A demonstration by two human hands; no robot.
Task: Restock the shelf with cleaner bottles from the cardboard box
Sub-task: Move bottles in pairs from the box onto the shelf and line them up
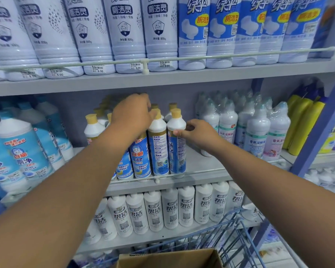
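Over at nine o'clock, big pale-blue jugs [25, 151] crowd the left of the middle shelf [201, 167], blurred and partly cut by the frame edge. Moving in, the left hand [132, 115] reaches up over the cluster of cleaner bottles [141, 151], fingers curled down around the yellow-capped necks at the centre; exactly which neck it grips is hidden behind the knuckles. Every bottle here stands upright, long axis vertical, cap at twelve o'clock, just behind the front rail [191, 172]. The two at the right of the group show their back labels with printed codes. The rightmost bottle [176, 144] is pinched at its shoulder by the right hand [198, 135], thumb on the near side, fingers wrapped behind and out of sight. At three o'clock, shrink-wrapped white bottles [257, 130] stand near, then yellow containers [302, 122], their tops hard to make out. Down at six o'clock, the cardboard box [168, 259] sits in a blue wire cart [238, 229], its contents cut off by the bottom edge.
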